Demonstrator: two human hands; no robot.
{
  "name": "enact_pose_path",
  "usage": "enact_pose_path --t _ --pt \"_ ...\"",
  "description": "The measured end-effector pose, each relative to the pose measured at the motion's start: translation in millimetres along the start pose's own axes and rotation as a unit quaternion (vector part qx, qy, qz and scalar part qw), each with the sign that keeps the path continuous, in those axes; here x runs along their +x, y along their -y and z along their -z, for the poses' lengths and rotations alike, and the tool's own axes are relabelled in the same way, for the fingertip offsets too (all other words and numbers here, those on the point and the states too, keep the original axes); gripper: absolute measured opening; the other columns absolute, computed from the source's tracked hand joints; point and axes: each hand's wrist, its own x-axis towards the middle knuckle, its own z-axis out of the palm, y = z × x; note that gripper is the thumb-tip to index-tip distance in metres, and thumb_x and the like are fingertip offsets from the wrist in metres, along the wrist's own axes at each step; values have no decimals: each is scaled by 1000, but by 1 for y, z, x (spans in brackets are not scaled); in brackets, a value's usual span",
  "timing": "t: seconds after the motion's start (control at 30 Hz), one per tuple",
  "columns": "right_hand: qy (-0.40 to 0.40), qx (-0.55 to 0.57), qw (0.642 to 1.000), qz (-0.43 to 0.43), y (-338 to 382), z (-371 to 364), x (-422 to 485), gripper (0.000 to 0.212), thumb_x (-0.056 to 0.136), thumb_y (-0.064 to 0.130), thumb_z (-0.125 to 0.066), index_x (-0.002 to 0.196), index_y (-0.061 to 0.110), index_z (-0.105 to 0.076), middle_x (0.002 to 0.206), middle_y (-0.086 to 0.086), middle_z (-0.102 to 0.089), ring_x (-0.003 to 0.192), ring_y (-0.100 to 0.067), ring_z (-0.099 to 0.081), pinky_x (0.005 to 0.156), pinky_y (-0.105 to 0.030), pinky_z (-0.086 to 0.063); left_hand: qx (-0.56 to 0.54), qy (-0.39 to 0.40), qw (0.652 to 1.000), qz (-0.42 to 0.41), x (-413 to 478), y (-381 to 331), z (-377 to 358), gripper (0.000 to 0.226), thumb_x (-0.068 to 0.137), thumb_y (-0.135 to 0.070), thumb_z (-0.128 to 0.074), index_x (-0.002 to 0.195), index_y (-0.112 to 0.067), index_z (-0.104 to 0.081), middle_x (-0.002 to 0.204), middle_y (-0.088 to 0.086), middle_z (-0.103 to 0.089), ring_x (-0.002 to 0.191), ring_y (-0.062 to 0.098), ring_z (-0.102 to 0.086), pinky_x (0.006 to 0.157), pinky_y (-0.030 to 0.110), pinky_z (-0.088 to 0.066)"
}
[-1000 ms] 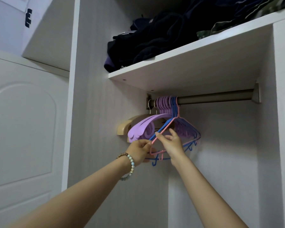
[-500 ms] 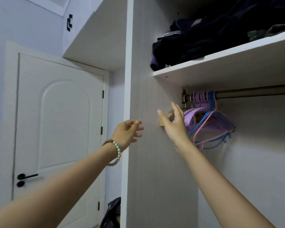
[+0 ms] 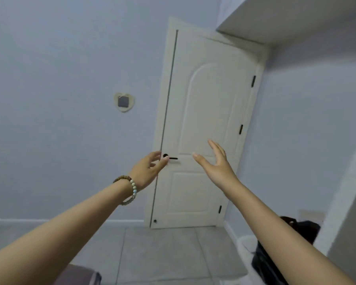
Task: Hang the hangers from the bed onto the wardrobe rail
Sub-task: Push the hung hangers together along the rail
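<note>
With a heart-shaped wall frame (image 3: pixel 124 102) at eleven o'clock of it, my left hand (image 3: pixel 147 171) hung empty, fingers loosely spread, before the black handle (image 3: pixel 171 157) of the white door (image 3: pixel 206 120), my right hand (image 3: pixel 216 167) at three o'clock flat and empty, and where the hangers were I could not tell.

I count two hands of mine, one left hand (image 3: pixel 147 171) and one right hand (image 3: pixel 217 164). On the left wrist there is one bead bracelet (image 3: pixel 132 189). In front of me stands one cream door (image 3: pixel 203 120). It carries one black lever handle (image 3: pixel 172 158) and three black hinges (image 3: pixel 241 129) along its right edge. On the wall I see one heart-shaped frame (image 3: pixel 123 102). On the floor at the right lies one dark bag (image 3: pixel 271 262).
</note>
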Motion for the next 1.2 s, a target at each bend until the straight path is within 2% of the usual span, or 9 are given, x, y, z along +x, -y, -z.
enact_pose_path --t 0.1,0.3,0.57,0.7,0.73,0.8,0.87,1.0,1.2 --pt "80 6 996 -26 -13 -102 -9 72 86 47 -57 147 31 -21 157 12 -8 144 -8 -11 115 -29 -15 61 -6 996 66 -33 93 50 63 88 -51 -45 142 -21 -32 145 2 -42 132 20 -41 107 36 -34" --pt "244 -15 964 -101 -62 -291 -65 77 84 50 -58 147 27 -21 157 8 -9 145 -13 -13 119 -35 -16 219 3 957 189 -130 263 120 71 86 -57 -45 144 -20 -28 148 5 -36 136 21 -35 110 33 -29" --pt "385 -28 908 -161 -121 -484 -183 76 83 38 -66 145 18 -28 155 -5 -20 143 -18 -21 117 -31 -19 248 31 896 366 -277 442 152 78 83 -66 -43 142 -17 -31 143 8 -44 129 25 -44 104 38 -39" --pt "431 -30 880 -195 -155 -547 -238 74 83 32 -67 145 14 -31 153 -4 -23 138 -14 -29 99 -9 -20 232 54 859 452 -342 511 145 78 84 -64 -41 144 -16 -27 146 7 -39 131 25 -41 106 38 -37" --pt "438 -35 875 -200 -165 -560 -252 74 82 32 -68 144 12 -32 151 -5 -27 137 -14 -31 99 -9 -20 224 58 851 471 -356 526 142 77 85 -62 -42 144 -16 -26 147 8 -38 132 26 -41 107 37 -36" --pt "450 -40 866 -216 -185 -583 -277 75 80 34 -70 142 12 -34 149 -7 -32 137 -18 -31 109 -20 -22 201 55 835 508 -381 551 134 76 86 -59 -44 144 -14 -26 148 9 -36 133 27 -39 108 36 -35" --pt "456 -32 853 -253 -204 -602 -300 73 81 34 -69 142 15 -35 148 -6 -32 137 -20 -32 110 -26 -26 190 55 826 529 -402 575 125 77 86 -59 -44 144 -13 -26 148 10 -35 134 27 -37 108 36 -34" --pt "449 -33 834 -320 -242 -630 -334 72 83 31 -68 143 13 -33 150 -8 -32 137 -21 -33 109 -28 -28 161 47 820 547 -430 611 101 76 86 -57 -46 145 -14 -26 148 10 -35 134 27 -36 109 36 -33" --pt "427 -20 812 -398 -292 -656 -371 68 85 24 -66 143 8 -34 148 -10 -36 135 -23 -38 108 -30 -31 95 12 841 533 -445 644 56 67 88 -47 -51 142 -12 -32 142 9 -44 129 26 -43 106 32 -35"
